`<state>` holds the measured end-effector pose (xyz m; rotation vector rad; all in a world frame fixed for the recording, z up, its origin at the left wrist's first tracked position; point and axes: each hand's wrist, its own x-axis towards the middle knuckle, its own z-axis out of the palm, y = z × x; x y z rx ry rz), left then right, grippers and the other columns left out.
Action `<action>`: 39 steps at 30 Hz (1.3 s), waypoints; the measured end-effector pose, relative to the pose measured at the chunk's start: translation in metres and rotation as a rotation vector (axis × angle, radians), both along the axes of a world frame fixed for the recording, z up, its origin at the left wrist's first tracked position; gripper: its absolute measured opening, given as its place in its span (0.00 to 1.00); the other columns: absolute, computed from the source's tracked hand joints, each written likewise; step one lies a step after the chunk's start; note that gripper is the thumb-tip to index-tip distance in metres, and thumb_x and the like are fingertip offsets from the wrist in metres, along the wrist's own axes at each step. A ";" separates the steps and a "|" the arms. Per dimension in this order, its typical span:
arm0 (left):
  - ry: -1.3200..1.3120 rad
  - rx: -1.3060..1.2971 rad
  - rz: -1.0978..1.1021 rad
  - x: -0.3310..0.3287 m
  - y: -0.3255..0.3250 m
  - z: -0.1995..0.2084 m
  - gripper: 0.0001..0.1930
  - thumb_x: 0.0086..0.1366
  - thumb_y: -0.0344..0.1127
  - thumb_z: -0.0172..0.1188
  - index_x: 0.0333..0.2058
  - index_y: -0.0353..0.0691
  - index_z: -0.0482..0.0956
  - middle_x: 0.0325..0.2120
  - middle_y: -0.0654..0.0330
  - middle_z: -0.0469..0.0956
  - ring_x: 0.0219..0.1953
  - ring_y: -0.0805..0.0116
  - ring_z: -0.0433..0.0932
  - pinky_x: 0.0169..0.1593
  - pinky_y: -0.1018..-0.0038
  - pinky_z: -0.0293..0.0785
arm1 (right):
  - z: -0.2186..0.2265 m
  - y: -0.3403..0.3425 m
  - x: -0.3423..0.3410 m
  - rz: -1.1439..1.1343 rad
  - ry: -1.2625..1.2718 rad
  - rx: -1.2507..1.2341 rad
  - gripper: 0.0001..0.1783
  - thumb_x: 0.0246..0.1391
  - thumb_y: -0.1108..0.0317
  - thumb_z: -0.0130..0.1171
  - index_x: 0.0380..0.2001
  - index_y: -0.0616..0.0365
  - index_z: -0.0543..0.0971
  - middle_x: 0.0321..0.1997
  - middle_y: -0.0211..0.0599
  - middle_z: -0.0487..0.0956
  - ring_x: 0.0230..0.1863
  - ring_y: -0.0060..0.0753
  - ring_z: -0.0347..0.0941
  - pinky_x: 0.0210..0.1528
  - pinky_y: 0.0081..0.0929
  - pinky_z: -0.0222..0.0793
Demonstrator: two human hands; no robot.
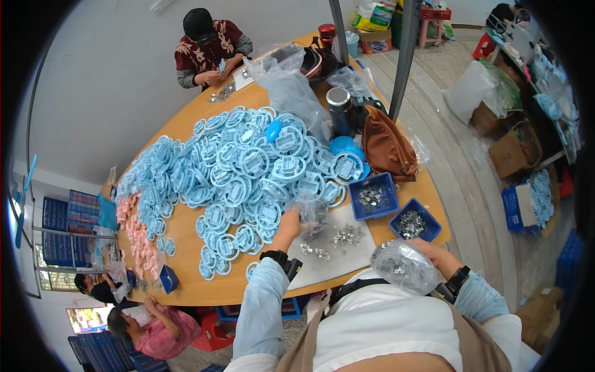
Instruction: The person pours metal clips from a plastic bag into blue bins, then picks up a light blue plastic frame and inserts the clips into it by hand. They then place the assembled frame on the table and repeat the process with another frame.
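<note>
Wooden table (pixel 189 260) with a curved edge, seen from above, bearing a broad heap of light-blue ring-shaped plastic pieces (pixel 238 164) and, at its left end, pink pieces (pixel 137 239). Left hand (pixel 289 228): closed on a clear plastic bag (pixel 315 218) of small metal parts, beside the heap's near edge; some fingertips are hidden. Right hand (pixel 436 255): gripping a second clear bag (pixel 403 268), also containing metal parts, at the table's near edge in front of the torso. Between the hands, loose metal clips (pixel 346 235) lie on a white sheet (pixel 331 265). Just beyond stand two blue trays (pixel 379 215) holding similar parts. Across the table, a co-worker (pixel 207 53) handles a small light-blue piece.
</note>
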<state>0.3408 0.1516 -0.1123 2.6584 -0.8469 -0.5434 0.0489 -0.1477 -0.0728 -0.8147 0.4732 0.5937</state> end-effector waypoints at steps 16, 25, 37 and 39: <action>0.173 0.232 -0.089 0.009 -0.003 -0.015 0.36 0.43 0.48 0.66 0.49 0.39 0.64 0.44 0.40 0.68 0.47 0.46 0.69 0.50 0.64 0.66 | 0.018 0.005 0.004 -0.038 0.043 -0.036 0.19 0.50 0.66 0.52 0.45 0.63 0.72 0.40 0.34 0.76 0.38 0.21 0.73 0.40 0.19 0.69; 0.043 0.033 -0.043 -0.001 0.006 -0.026 0.34 0.45 0.51 0.64 0.47 0.39 0.65 0.44 0.39 0.68 0.41 0.44 0.71 0.44 0.61 0.69 | 0.018 0.001 0.002 0.010 -0.029 -0.074 0.20 0.48 0.68 0.52 0.45 0.65 0.72 0.40 0.33 0.76 0.38 0.20 0.72 0.40 0.17 0.68; 0.106 0.060 -0.140 -0.002 0.000 -0.005 0.31 0.48 0.56 0.61 0.44 0.37 0.70 0.42 0.43 0.71 0.43 0.45 0.71 0.44 0.62 0.68 | 0.023 0.003 -0.001 -0.013 0.027 -0.098 0.17 0.50 0.69 0.52 0.44 0.65 0.73 0.39 0.32 0.76 0.36 0.19 0.72 0.38 0.18 0.69; -0.043 0.090 -0.054 -0.009 -0.004 -0.011 0.31 0.48 0.59 0.59 0.42 0.37 0.71 0.40 0.44 0.72 0.39 0.45 0.73 0.41 0.61 0.70 | 0.023 0.002 -0.002 -0.013 0.032 -0.085 0.17 0.49 0.69 0.52 0.43 0.65 0.73 0.39 0.33 0.76 0.36 0.19 0.72 0.38 0.17 0.69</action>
